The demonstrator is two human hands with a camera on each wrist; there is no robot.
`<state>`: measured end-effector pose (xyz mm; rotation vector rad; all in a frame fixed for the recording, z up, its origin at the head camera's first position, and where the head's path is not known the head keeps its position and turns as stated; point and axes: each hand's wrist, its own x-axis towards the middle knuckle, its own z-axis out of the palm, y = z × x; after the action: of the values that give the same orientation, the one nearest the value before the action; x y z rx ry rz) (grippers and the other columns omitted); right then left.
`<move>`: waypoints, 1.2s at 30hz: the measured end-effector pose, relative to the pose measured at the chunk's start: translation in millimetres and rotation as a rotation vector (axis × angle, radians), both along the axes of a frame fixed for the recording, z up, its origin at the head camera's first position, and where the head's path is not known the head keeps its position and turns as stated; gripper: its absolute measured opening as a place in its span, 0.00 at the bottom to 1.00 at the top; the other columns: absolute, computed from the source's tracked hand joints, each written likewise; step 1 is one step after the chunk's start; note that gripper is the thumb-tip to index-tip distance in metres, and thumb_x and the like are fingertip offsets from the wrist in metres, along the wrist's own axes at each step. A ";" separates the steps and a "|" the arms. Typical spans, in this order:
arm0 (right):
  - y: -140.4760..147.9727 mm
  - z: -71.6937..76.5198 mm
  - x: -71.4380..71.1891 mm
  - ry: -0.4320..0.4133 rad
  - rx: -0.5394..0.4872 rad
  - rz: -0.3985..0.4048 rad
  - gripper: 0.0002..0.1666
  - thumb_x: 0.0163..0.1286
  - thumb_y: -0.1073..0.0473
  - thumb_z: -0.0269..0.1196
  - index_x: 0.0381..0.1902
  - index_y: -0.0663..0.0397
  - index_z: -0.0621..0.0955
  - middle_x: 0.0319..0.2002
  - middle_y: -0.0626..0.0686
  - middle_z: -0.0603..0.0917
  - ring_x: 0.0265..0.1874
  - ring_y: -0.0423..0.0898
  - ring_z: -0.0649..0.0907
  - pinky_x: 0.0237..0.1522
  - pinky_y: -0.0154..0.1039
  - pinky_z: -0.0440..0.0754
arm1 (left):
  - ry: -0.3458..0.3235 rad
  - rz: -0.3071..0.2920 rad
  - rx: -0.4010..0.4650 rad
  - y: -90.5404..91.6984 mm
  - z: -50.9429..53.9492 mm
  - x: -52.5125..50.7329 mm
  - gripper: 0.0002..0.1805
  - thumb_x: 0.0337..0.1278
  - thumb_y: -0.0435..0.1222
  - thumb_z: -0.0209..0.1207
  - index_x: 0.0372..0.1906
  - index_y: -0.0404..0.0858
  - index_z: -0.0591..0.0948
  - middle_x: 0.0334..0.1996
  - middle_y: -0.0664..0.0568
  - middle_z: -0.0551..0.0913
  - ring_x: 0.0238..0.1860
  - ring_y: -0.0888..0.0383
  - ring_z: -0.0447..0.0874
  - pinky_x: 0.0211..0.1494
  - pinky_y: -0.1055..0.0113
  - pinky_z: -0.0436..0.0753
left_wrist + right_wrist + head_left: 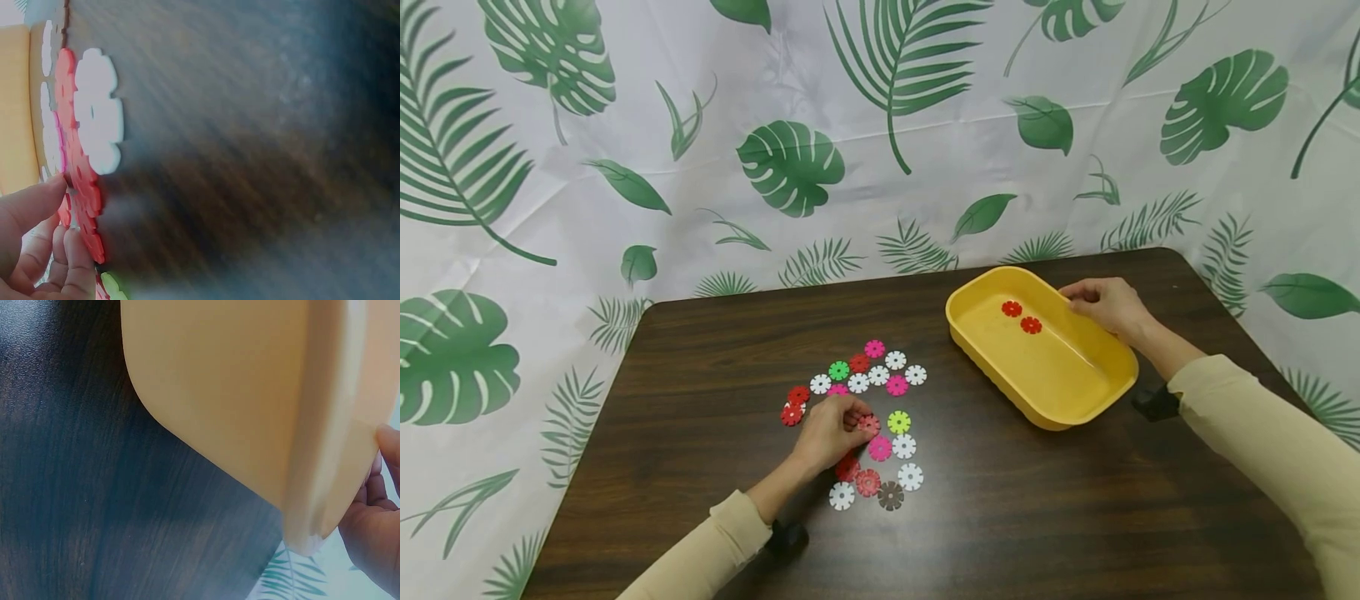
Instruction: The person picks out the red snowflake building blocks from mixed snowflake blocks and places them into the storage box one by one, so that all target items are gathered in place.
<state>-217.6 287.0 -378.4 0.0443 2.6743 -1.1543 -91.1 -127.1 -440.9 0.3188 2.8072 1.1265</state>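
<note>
My left hand (826, 433) pinches a red notched plastic disc (870, 425) between thumb and fingers, just over the table. Around it lie several flower-shaped discs in white, pink, red, green, yellow and brown, among them a yellow disc (898, 422) and a brown disc (891, 496). In the left wrist view a white disc (97, 109) lies beside red ones, close to the fingers. With its thumb and curled fingers, my right hand (1107, 305) grips the far right rim of a yellow plastic tub (1063, 379). Inside the tub are two red discs (1032, 326).
Everything sits on a dark wood-grain table (700, 375) with rounded corners. Behind it hangs a white cloth (700, 225) printed with green leaves. The tub stands to the right of the discs, near the table's back edge.
</note>
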 end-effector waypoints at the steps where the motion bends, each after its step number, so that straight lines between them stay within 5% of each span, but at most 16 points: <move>1: 0.0 -0.3 -0.1 -0.002 -0.001 0.000 0.20 0.71 0.63 0.54 0.58 0.68 0.73 0.50 0.69 0.76 0.40 0.55 0.81 0.38 0.36 0.84 | 0.004 -0.002 0.000 0.3 0.1 0.4 0.12 0.45 0.36 0.71 0.37 0.38 0.83 0.32 0.51 0.83 0.33 0.59 0.81 0.37 0.68 0.82; 22: -0.7 0.5 3.1 -0.015 -0.017 0.022 0.21 0.71 0.63 0.53 0.58 0.69 0.72 0.51 0.70 0.75 0.44 0.60 0.80 0.40 0.39 0.84 | 0.020 -0.022 0.131 -0.6 -3.5 1.4 0.13 0.42 0.31 0.71 0.37 0.37 0.85 0.31 0.49 0.85 0.30 0.61 0.81 0.33 0.75 0.80; 36: -0.7 -0.4 -0.7 -0.008 -0.012 0.008 0.21 0.71 0.63 0.54 0.59 0.68 0.72 0.51 0.69 0.75 0.43 0.59 0.81 0.39 0.39 0.84 | -0.203 0.125 0.346 1.1 -5.6 -3.2 0.11 0.46 0.30 0.69 0.39 0.35 0.85 0.30 0.47 0.85 0.30 0.61 0.83 0.35 0.71 0.83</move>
<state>-218.3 286.3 -378.9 0.0357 2.6583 -1.1655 -94.3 -125.9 -446.5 0.0487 2.4806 1.5775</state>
